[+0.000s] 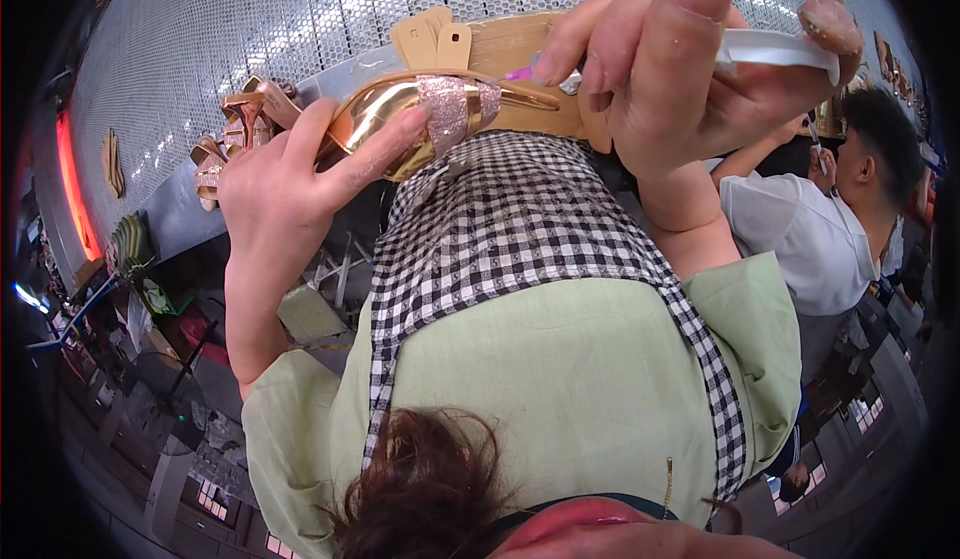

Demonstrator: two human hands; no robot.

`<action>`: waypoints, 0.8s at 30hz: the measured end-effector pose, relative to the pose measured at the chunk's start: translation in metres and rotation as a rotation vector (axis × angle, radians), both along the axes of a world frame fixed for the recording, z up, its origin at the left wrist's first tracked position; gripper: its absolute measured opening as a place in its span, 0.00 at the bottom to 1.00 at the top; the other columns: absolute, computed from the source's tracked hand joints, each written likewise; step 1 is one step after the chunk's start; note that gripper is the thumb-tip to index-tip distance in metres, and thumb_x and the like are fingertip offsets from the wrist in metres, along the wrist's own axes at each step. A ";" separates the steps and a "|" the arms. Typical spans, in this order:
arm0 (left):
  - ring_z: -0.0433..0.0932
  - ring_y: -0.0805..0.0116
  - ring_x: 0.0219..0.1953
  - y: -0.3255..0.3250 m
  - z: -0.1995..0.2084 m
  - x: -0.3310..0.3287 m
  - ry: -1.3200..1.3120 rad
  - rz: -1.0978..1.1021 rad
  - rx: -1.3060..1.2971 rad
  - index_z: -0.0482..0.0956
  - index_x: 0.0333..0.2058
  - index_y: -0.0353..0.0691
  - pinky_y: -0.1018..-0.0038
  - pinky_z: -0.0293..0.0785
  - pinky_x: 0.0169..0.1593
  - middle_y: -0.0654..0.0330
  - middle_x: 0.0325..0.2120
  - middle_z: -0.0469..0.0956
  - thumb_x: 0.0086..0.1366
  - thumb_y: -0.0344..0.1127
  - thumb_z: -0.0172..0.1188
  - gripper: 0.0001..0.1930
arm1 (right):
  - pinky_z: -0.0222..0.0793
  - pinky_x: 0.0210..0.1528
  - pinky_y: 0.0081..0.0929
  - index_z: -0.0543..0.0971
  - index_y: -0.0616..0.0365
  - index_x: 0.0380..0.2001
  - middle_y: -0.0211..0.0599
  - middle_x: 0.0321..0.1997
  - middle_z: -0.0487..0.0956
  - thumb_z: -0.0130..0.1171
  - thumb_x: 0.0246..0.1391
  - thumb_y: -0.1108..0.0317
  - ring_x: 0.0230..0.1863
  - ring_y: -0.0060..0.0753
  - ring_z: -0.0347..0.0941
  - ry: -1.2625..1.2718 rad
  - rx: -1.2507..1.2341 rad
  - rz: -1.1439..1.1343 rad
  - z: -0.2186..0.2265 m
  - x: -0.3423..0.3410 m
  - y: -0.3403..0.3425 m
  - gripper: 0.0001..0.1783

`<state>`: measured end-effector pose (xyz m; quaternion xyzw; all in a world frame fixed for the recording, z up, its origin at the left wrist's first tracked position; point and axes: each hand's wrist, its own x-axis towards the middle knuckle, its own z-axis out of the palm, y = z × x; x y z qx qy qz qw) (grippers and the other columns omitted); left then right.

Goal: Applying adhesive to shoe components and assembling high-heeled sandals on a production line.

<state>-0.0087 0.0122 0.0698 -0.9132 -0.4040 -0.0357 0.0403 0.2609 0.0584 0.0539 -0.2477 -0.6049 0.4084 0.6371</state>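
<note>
My left hand is wrapped round a shiny gold shoe, its thumb lying over the toe beside a pink glittery band. The shoe lies tilted at the edge of the bench, above my checked apron. In my right hand is a syringe with a white flange and a thin purple-based tip. That tip points left and is close to the glittery band; whether it touches cannot be made out. Most of the syringe barrel is hidden by my fingers.
Tan flat sole pieces lie just beyond the shoe. Several glittery sandals sit on the bench to the left. A perforated metal surface stretches behind. At the right, another person in white works close by.
</note>
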 end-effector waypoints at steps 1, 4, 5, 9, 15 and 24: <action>0.80 0.68 0.26 0.000 0.000 0.000 -0.005 0.002 -0.004 0.80 0.54 0.71 0.72 0.71 0.28 0.62 0.43 0.81 0.50 0.29 0.63 0.32 | 0.79 0.22 0.36 0.44 0.41 0.56 0.36 0.14 0.71 0.38 0.71 0.73 0.14 0.25 0.70 -0.016 -0.026 -0.031 -0.007 0.003 -0.002 0.21; 0.80 0.68 0.26 -0.002 -0.001 -0.001 -0.009 0.019 0.002 0.80 0.54 0.71 0.72 0.72 0.28 0.62 0.43 0.81 0.50 0.29 0.63 0.32 | 0.79 0.22 0.36 0.44 0.41 0.56 0.36 0.14 0.71 0.38 0.71 0.73 0.13 0.25 0.70 0.000 -0.071 -0.046 -0.005 0.002 -0.003 0.20; 0.80 0.68 0.26 -0.001 -0.001 -0.001 -0.009 0.017 0.002 0.80 0.54 0.71 0.72 0.72 0.28 0.62 0.43 0.81 0.50 0.29 0.63 0.32 | 0.79 0.22 0.36 0.44 0.41 0.57 0.36 0.14 0.71 0.38 0.71 0.73 0.13 0.25 0.70 0.032 -0.090 -0.034 -0.003 0.000 -0.002 0.21; 0.80 0.68 0.26 0.002 0.002 0.002 0.002 -0.007 -0.005 0.80 0.54 0.71 0.72 0.72 0.28 0.62 0.42 0.81 0.50 0.29 0.64 0.32 | 0.79 0.22 0.36 0.42 0.40 0.59 0.36 0.15 0.71 0.37 0.71 0.73 0.13 0.25 0.69 0.309 -0.128 0.157 -0.024 -0.005 0.004 0.23; 0.80 0.68 0.26 0.000 -0.001 0.001 0.012 0.008 0.005 0.80 0.54 0.71 0.72 0.72 0.27 0.62 0.42 0.81 0.50 0.29 0.64 0.32 | 0.79 0.20 0.35 0.41 0.43 0.61 0.35 0.14 0.70 0.37 0.71 0.74 0.12 0.25 0.69 0.046 -0.116 -0.045 0.005 -0.011 -0.001 0.25; 0.80 0.67 0.26 0.001 0.000 -0.001 0.019 0.008 -0.015 0.78 0.56 0.71 0.72 0.71 0.27 0.62 0.43 0.81 0.50 0.27 0.63 0.35 | 0.79 0.20 0.34 0.42 0.45 0.59 0.34 0.13 0.69 0.38 0.70 0.75 0.12 0.25 0.69 0.080 0.037 -0.105 -0.003 -0.006 0.005 0.23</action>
